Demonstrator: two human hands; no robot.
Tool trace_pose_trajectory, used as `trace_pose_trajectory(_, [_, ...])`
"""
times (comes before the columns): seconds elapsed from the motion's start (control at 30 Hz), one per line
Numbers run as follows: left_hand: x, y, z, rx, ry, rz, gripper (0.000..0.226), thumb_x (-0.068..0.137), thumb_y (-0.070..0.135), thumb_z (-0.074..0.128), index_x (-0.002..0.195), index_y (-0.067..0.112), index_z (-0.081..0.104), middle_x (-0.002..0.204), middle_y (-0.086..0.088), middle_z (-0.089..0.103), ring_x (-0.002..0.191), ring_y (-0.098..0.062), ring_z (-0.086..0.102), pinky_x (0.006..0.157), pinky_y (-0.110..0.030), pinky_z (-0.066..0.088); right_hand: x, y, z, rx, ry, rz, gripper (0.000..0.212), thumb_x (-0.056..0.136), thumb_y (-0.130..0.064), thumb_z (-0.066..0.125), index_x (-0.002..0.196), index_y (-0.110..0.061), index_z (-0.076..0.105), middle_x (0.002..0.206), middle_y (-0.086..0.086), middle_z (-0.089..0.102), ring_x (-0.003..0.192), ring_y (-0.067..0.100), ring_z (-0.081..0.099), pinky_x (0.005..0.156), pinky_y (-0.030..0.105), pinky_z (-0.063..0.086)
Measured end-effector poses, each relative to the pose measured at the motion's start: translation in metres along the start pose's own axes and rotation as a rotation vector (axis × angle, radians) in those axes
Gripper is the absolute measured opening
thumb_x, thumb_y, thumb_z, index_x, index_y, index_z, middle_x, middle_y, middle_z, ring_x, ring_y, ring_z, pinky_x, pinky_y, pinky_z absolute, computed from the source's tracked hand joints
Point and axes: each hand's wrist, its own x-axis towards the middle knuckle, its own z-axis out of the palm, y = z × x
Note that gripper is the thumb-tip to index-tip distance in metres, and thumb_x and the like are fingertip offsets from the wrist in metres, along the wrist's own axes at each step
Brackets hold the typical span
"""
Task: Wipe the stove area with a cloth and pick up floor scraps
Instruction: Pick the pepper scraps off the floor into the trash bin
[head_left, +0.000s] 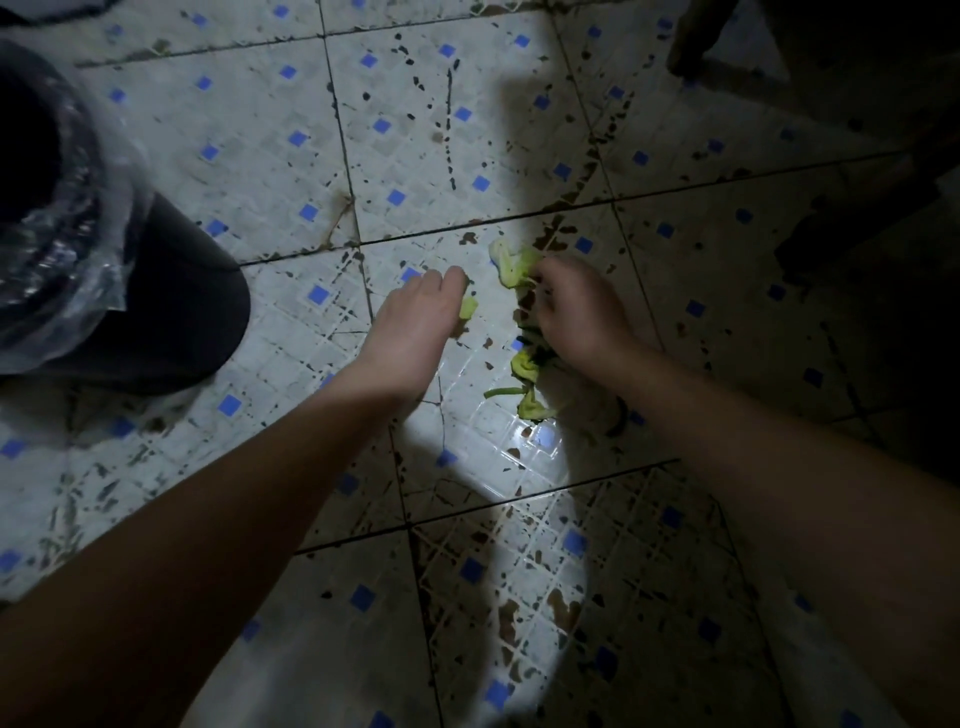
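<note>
Green vegetable scraps lie on the stained tile floor (291, 171) in the lit patch. My left hand (421, 317) reaches down with its fingers curled round a small pale green scrap (468, 307). My right hand (582, 312) is beside it, its fingers pinching a larger leafy scrap (511, 265). More green scraps (527, 384) lie just below my right hand, partly hidden by its wrist. No cloth or stove is in view.
A dark bin lined with a clear plastic bag (57, 218) stands at the left edge. Dark furniture legs (691, 47) and deep shadow fill the upper right. The white tiles carry blue squares and many dark stains.
</note>
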Motion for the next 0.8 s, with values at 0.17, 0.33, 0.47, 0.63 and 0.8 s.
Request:
trace_pose_trajectory(0.17, [-0.015, -0.016, 0.002, -0.050, 0.007, -0.060, 0.043, 0.079, -0.008, 0.056, 0.116, 0.010, 0.045, 0.108, -0.013, 0.056, 0.093, -0.029, 0.051, 0.075, -0.037, 0.041, 0.020, -0.009, 0.018, -0.031, -0.096, -0.025, 0.022, 0.086, -0.013, 0.061, 0.106, -0.017, 0.066, 0.122, 0.012, 0.055, 0.102, 0.027, 0.057, 0.089, 0.037, 0.049])
trace_pose_trajectory(0.33, [-0.022, -0.027, 0.002, -0.070, 0.009, -0.082, 0.037, 0.086, -0.002, 0.052, 0.119, 0.010, 0.045, 0.110, -0.014, 0.056, 0.098, -0.031, 0.051, 0.078, -0.038, 0.041, 0.021, -0.011, 0.030, -0.148, -0.100, -0.076, 0.017, 0.087, -0.016, 0.058, 0.103, -0.013, 0.063, 0.117, 0.009, 0.054, 0.100, 0.030, 0.055, 0.087, 0.036, 0.048])
trace_pose_trajectory(0.47, [-0.024, -0.027, 0.003, -0.062, -0.003, -0.102, 0.041, 0.087, -0.005, 0.051, 0.123, 0.012, 0.042, 0.115, -0.012, 0.055, 0.102, -0.029, 0.051, 0.084, -0.039, 0.044, 0.022, -0.009, 0.029, -0.099, -0.110, -0.082, 0.016, 0.088, -0.010, 0.055, 0.102, -0.009, 0.063, 0.115, 0.010, 0.056, 0.097, 0.027, 0.056, 0.084, 0.035, 0.050])
trace_pose_trajectory(0.63, [-0.025, -0.020, 0.001, -0.043, 0.004, -0.062, 0.047, 0.084, -0.011, 0.050, 0.124, 0.012, 0.041, 0.115, -0.012, 0.054, 0.102, -0.029, 0.051, 0.083, -0.037, 0.042, 0.022, -0.007, 0.026, -0.190, -0.224, -0.102, 0.032, 0.091, -0.016, 0.055, 0.122, -0.012, 0.059, 0.143, 0.016, 0.038, 0.122, 0.036, 0.047, 0.102, 0.040, 0.043])
trace_pose_trajectory(0.8, [-0.026, -0.017, -0.006, -0.029, 0.002, -0.054, 0.051, 0.080, -0.014, 0.051, 0.124, 0.010, 0.041, 0.114, -0.014, 0.054, 0.102, -0.030, 0.051, 0.083, -0.039, 0.044, 0.020, -0.008, 0.019, -0.094, -0.091, -0.029, 0.017, 0.091, -0.009, 0.051, 0.092, -0.004, 0.067, 0.114, 0.010, 0.055, 0.097, 0.026, 0.057, 0.076, 0.026, 0.044])
